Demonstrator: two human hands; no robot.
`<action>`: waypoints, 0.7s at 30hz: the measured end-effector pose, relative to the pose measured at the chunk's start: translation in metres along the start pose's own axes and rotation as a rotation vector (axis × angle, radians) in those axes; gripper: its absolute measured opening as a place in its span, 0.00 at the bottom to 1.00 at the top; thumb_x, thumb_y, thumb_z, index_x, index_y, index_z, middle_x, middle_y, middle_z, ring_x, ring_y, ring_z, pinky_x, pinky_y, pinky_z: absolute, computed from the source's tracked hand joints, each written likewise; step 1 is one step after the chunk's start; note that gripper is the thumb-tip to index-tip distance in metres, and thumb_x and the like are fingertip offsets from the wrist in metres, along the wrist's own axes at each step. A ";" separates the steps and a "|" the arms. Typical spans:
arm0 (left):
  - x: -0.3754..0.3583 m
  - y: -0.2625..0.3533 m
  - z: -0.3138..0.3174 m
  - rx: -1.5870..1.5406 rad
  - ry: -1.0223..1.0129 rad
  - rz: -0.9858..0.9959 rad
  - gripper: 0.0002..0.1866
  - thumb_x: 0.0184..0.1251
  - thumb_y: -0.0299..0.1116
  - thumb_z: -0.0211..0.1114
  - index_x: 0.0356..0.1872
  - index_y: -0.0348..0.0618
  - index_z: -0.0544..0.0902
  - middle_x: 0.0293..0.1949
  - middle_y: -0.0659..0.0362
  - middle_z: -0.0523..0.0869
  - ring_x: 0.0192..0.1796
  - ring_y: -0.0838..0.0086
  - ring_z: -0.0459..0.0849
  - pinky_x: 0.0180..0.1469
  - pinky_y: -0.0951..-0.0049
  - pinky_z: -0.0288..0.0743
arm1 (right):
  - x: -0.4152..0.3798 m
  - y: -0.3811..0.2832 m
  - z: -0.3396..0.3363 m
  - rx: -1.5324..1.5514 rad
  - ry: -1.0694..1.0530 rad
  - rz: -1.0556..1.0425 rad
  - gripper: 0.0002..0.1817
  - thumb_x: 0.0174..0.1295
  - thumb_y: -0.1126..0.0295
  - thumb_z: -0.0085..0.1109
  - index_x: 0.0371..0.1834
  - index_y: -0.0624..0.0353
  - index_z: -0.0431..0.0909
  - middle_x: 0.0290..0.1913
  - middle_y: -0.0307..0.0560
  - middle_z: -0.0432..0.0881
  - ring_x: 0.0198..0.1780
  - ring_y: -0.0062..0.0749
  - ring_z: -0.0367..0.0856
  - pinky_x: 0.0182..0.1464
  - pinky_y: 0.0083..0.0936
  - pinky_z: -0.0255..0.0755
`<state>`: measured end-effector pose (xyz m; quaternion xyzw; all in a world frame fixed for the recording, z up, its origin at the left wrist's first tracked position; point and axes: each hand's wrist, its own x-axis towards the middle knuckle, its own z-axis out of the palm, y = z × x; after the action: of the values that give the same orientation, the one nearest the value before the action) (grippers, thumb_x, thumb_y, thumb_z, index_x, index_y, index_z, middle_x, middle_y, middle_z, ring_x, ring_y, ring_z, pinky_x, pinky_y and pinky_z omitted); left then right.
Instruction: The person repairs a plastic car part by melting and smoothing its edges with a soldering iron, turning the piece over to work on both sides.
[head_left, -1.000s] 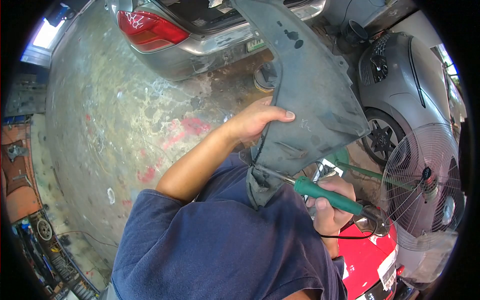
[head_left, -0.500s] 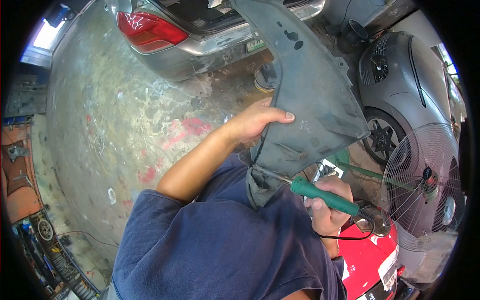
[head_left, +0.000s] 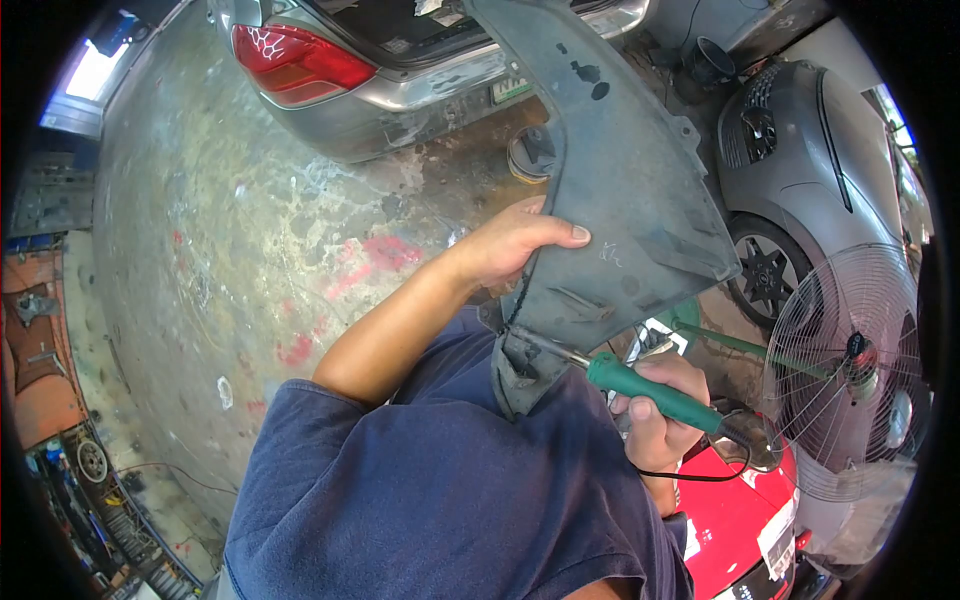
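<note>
My left hand (head_left: 515, 243) grips the left edge of a large dark grey plastic car panel (head_left: 630, 190), thumb on its face and fingers hidden behind. In my right hand (head_left: 663, 405) is a soldering iron (head_left: 650, 392) with a green handle and a black cord. Its metal shaft points left across the panel's lower corner, and the tip meets a dark, rough seam there. Below that seam hangs a small bent section of the panel (head_left: 522, 375), close against my blue shirt.
A silver car (head_left: 420, 95) with a red tail light stands ahead. To the right are a grey car (head_left: 800, 150) and a caged fan (head_left: 850, 375). A red painted surface (head_left: 730, 510) lies lower right. Tools fill a rack (head_left: 120, 520) at lower left; a round can (head_left: 530, 155) sits behind the panel.
My right hand and the soldering iron have shifted very slightly to the right. The left hand keeps its hold, and the panel has hardly moved.
</note>
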<state>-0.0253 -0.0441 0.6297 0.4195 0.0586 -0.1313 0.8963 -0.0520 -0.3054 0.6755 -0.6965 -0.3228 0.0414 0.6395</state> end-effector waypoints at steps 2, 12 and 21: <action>0.000 0.001 0.000 0.005 0.001 -0.005 0.33 0.64 0.34 0.69 0.68 0.27 0.71 0.59 0.45 0.83 0.59 0.63 0.84 0.64 0.63 0.78 | 0.000 0.000 0.001 0.002 0.004 0.006 0.17 0.62 0.66 0.70 0.45 0.67 0.77 0.33 0.54 0.85 0.32 0.40 0.85 0.39 0.32 0.79; -0.001 0.001 0.001 0.006 0.010 -0.004 0.33 0.64 0.34 0.69 0.67 0.27 0.72 0.59 0.45 0.83 0.58 0.63 0.85 0.63 0.63 0.78 | 0.002 -0.001 -0.001 -0.019 -0.028 -0.026 0.17 0.61 0.67 0.71 0.44 0.67 0.77 0.34 0.55 0.85 0.32 0.41 0.85 0.38 0.33 0.79; 0.002 -0.001 0.002 0.013 0.009 0.003 0.33 0.64 0.33 0.69 0.67 0.26 0.71 0.59 0.45 0.83 0.58 0.63 0.85 0.63 0.63 0.79 | 0.003 -0.001 -0.002 -0.025 -0.037 -0.044 0.16 0.60 0.69 0.70 0.44 0.68 0.77 0.33 0.56 0.85 0.31 0.41 0.85 0.36 0.32 0.79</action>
<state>-0.0238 -0.0464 0.6300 0.4261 0.0612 -0.1284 0.8934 -0.0491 -0.3059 0.6775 -0.6962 -0.3504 0.0364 0.6255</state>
